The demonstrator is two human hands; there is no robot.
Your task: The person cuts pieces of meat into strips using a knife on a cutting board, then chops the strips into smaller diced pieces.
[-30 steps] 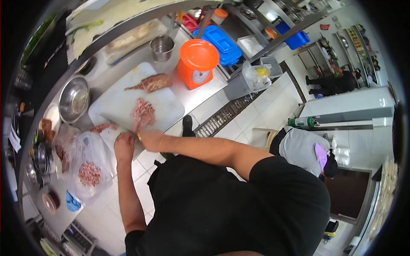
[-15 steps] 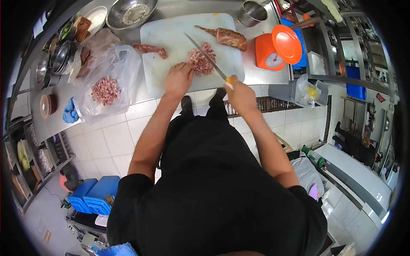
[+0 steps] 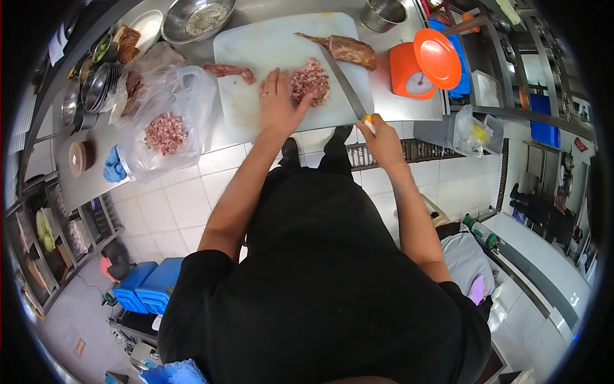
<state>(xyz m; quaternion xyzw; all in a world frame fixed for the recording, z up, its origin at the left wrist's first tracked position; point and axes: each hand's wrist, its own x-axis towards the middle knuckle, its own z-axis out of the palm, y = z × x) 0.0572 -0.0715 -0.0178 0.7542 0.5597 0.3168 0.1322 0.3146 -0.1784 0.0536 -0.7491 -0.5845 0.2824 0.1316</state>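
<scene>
On a white cutting board (image 3: 243, 45) lies a heap of diced meat (image 3: 310, 82). My left hand (image 3: 281, 105) rests flat at the heap's left side, fingers stretched out and thumb against the pieces. A long knife (image 3: 345, 83) with a yellow-and-white handle is gripped in my right hand (image 3: 382, 142), its blade right of the heap and its tip near the larger chunk of cured meat (image 3: 352, 52). A smaller strip of meat (image 3: 230, 72) sits at the board's left edge. More diced meat (image 3: 165, 133) fills part of a clear plastic bag (image 3: 198, 121) on the left.
An orange scale (image 3: 409, 70) stands right of the board, a steel pot (image 3: 384, 14) behind it. A metal bowl (image 3: 173, 29), stacked bowls (image 3: 96, 89), a lidded tub (image 3: 78, 159) and a blue cloth (image 3: 114, 168) occupy the left side. A person (image 3: 543, 211) is far right.
My left hand has opened from curled fingers to a flat, stretched-out pose beside the heap. The knife has shifted right, away from above the diced meat. The whole view has shifted slightly.
</scene>
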